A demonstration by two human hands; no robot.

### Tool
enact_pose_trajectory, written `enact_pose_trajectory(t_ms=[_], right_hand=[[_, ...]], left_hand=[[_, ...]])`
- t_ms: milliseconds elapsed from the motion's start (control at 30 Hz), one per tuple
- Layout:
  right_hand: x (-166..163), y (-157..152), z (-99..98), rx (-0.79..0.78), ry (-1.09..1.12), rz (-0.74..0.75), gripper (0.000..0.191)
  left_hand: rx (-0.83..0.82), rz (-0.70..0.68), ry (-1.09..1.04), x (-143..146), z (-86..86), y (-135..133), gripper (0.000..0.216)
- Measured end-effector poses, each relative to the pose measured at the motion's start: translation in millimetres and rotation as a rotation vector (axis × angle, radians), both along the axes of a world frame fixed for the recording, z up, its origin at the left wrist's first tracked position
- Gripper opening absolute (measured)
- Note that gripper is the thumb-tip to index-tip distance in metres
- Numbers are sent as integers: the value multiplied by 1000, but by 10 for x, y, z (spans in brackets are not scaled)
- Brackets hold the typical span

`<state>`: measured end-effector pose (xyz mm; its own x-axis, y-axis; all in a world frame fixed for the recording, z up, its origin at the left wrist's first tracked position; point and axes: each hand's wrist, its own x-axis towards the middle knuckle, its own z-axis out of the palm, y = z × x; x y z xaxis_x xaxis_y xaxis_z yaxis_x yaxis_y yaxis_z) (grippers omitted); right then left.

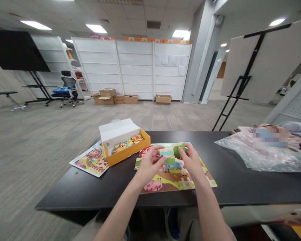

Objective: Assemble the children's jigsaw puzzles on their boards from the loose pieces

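A farm-scene jigsaw puzzle (165, 176) lies on the black table in front of me, with a pink spotted pig at its lower left and white fence pieces at its right. My right hand (190, 159) pinches a green puzzle piece (180, 150) over the upper part of the puzzle. My left hand (150, 164) is over the puzzle's left side, its thumb and fingers apart around a pale blue and cream area. Whether that area is a loose piece or part of the puzzle is unclear. Both hands hide parts of the picture.
Left of the puzzle stands an open yellow box (127, 152) with puzzle pieces inside. A printed farm picture sheet (96, 159) lies partly beneath it. Clear plastic packaging (243, 152) and folded cloth lie on the table (90, 190) at the right. An easel board (261, 63) stands beyond.
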<state>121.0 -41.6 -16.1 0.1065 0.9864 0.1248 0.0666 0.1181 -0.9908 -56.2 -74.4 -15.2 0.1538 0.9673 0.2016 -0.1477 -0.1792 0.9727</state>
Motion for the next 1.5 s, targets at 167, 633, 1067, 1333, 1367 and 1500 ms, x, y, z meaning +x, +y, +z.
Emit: enact_pose_trajectory(t_ms=[167,633,1067,1333,1367,1500], right_hand=[[-92,-21,-63,-39,186,251,38],[-228,-77,-62,11,163,362,38],[222,-23,-161,96,-907,190,38],[259,-13,-184,53,-878,262,50],[261,0,-202,60,-863,276,49],[263,16,-245,94,-793,309,44]], left_hand=[[-28,100,-18,44,-63,30,47],[136,106,70,-89,-76,150,33],[176,776,1106,-1505,151,581,47],[501,553,916,-874,158,248,32],[494,352,905,-741,125,193,32],[459,-58,973,-368,-99,107,52]])
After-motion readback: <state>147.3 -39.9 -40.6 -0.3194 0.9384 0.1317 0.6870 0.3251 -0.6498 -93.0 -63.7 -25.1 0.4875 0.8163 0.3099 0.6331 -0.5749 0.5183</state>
